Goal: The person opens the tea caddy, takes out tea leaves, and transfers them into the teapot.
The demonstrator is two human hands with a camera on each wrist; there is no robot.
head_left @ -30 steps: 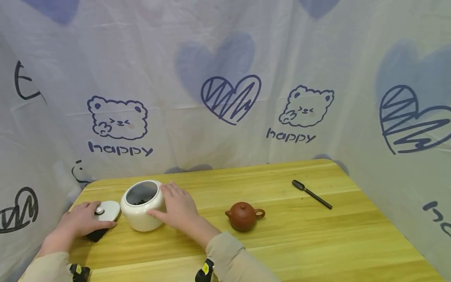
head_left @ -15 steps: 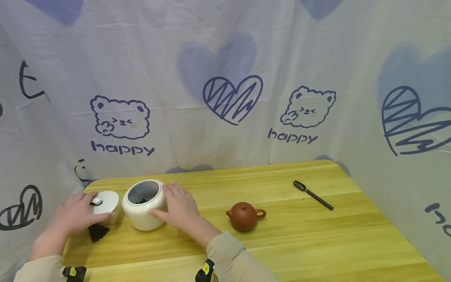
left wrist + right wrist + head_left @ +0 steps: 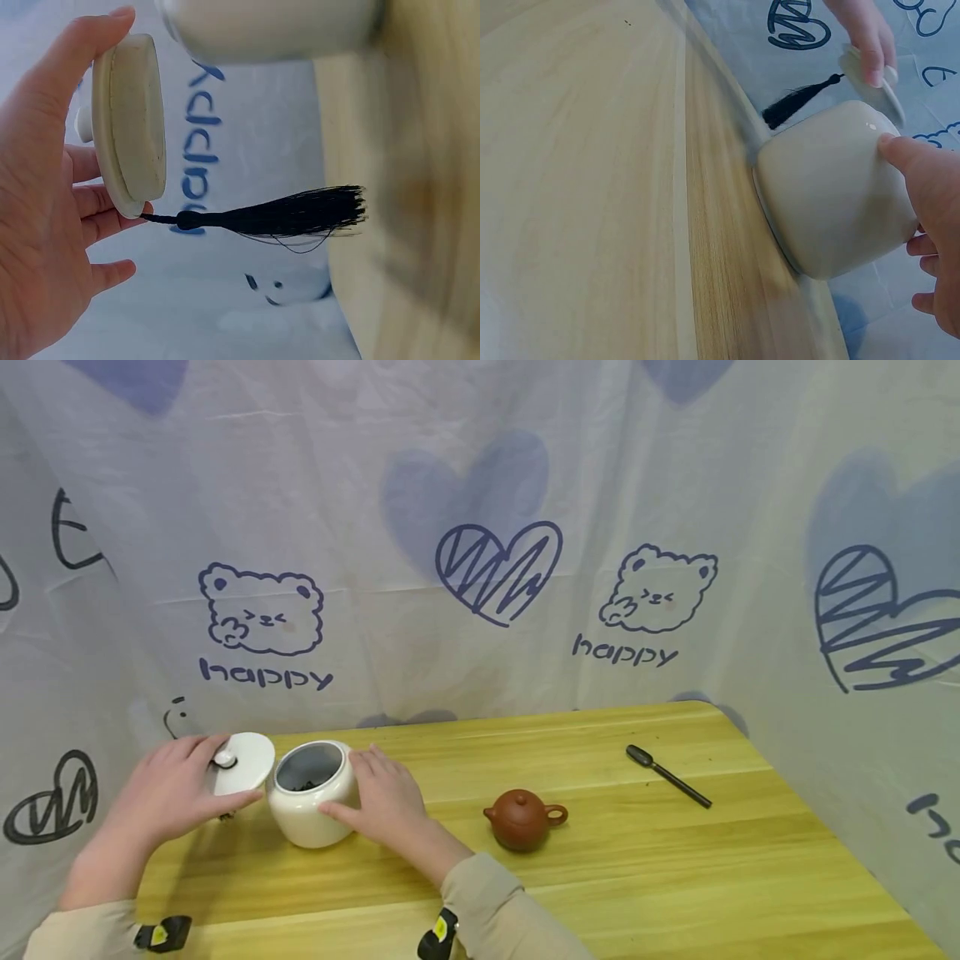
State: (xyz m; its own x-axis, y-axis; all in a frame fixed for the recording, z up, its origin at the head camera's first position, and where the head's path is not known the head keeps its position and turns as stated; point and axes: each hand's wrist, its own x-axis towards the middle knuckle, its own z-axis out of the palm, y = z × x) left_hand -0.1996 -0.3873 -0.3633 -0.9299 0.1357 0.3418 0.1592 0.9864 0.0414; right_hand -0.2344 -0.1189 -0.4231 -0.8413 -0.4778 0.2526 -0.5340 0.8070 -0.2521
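Observation:
My left hand [image 3: 167,789] grips a round white lid [image 3: 253,760] by its edges, thumb on one side and fingers on the other. The lid is raised above the table, left of the white ceramic jar [image 3: 311,822]. In the left wrist view a black tassel [image 3: 281,216] hangs from the lid, and its small knob [image 3: 84,124] faces the palm. My right hand [image 3: 392,800] holds the jar's right side, thumb at the front and fingers toward the back rim. The jar stands upright and uncovered, with dark dry bits [image 3: 306,786] inside.
A small reddish-brown teapot [image 3: 519,821] sits right of the jar, handle to the right. Farther right lies a dark slim scoop [image 3: 667,776]. The wooden table [image 3: 600,885] backs onto a white printed cloth [image 3: 375,635], which also surrounds both sides.
My left hand has lifted the lid off the table and carried it up and right, close to the jar; its tassel now hangs. My right hand has stayed on the jar.

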